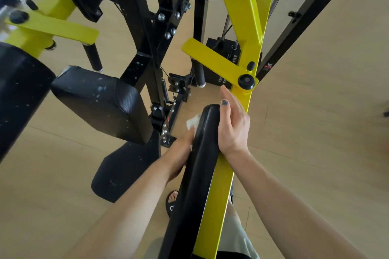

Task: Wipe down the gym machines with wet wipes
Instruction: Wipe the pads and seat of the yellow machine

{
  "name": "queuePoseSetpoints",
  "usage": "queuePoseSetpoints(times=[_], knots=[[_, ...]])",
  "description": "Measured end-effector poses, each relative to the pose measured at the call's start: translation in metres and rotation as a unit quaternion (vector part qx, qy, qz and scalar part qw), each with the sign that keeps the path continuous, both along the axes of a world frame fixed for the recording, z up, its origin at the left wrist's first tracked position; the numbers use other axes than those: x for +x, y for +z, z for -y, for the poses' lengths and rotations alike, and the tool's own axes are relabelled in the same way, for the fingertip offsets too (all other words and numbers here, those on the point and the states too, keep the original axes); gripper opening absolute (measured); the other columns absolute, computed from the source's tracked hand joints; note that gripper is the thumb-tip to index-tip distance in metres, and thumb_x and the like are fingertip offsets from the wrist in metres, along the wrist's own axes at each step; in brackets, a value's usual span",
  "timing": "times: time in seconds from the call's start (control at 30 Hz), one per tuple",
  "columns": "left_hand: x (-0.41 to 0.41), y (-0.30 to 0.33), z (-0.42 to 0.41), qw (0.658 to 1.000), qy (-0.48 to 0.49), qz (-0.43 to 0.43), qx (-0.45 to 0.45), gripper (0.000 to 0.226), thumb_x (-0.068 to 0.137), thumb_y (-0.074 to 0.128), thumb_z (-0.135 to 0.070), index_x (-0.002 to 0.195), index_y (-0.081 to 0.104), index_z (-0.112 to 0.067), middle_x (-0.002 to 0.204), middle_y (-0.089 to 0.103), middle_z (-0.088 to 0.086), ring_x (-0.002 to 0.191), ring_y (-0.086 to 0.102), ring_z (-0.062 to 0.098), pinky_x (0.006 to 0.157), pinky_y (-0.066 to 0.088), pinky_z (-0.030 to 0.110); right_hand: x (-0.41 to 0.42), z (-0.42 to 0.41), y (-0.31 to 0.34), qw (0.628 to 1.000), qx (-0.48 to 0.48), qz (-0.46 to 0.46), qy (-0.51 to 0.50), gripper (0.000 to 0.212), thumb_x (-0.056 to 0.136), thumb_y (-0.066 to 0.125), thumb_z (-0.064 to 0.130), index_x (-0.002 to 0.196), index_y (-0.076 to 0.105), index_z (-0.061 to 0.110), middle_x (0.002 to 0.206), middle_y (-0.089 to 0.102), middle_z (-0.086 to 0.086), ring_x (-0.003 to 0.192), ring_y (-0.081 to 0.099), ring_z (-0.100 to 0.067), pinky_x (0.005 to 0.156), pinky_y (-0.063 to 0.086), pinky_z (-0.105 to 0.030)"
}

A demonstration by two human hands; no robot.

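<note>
Your left hand [181, 151] presses the white wet wipe [193, 122] against the left edge of the black arm pad [196, 166], its grip mostly hidden behind the pad. Your right hand [232, 126] clasps the pad's far end, beside the yellow arm [221, 178]. Open floor [315, 122] lies to the right; the seat pad [103, 103] is near on the left.

The left hand [181, 149] is mostly hidden behind the black arm pad [197, 164], and only a crumpled corner of the wet wipe [193, 122] shows. The pad's lower end is cut by the frame's bottom edge. A blurred object [6, 12] sits at far left.
</note>
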State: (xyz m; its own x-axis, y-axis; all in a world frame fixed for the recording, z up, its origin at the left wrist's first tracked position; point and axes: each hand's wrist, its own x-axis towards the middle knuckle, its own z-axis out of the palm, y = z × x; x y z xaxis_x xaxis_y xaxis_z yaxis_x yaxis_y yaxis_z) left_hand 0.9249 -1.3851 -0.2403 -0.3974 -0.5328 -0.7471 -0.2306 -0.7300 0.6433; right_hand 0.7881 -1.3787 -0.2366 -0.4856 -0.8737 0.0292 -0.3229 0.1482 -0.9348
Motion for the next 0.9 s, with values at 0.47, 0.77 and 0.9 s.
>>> queuePoseSetpoints(times=[0.47,0.77,0.9], knots=[[0.031,-0.001,-0.06,0.99,-0.022,0.013,-0.14,0.048,0.102,0.026,-0.06,0.132,0.057,-0.04,0.115,0.069,-0.016,0.111,0.062,0.0,0.102,0.047,0.028,0.065,-0.068,0.022,0.991,0.099,0.068,-0.057,0.058,0.11,0.038,0.032,0.164,0.015,0.031,0.168,0.017,0.019,0.153,0.013,0.003,0.126,0.014,-0.025],[0.064,-0.004,-0.112,0.991,-0.031,0.034,-0.125,0.047,0.107,0.023,-0.053,0.104,0.067,-0.037,0.088,0.071,-0.011,0.085,0.066,0.008,0.081,0.049,0.015,0.068,-0.065,0.019,0.992,0.116,0.004,-0.058,0.059,0.11,0.035,0.033,0.164,0.014,0.03,0.169,0.017,0.015,0.153,0.013,0.0,0.111,0.009,-0.006],[0.093,0.014,-0.179,0.99,0.021,0.02,-0.137,0.03,0.107,0.026,-0.051,0.121,0.053,-0.052,0.059,0.052,-0.001,0.057,0.045,0.013,0.068,0.046,0.025,0.07,-0.067,0.021,0.991,0.125,0.003,-0.053,0.059,0.11,0.034,0.034,0.165,0.012,0.028,0.17,0.015,0.012,0.154,0.012,-0.002,0.09,0.003,0.014]])
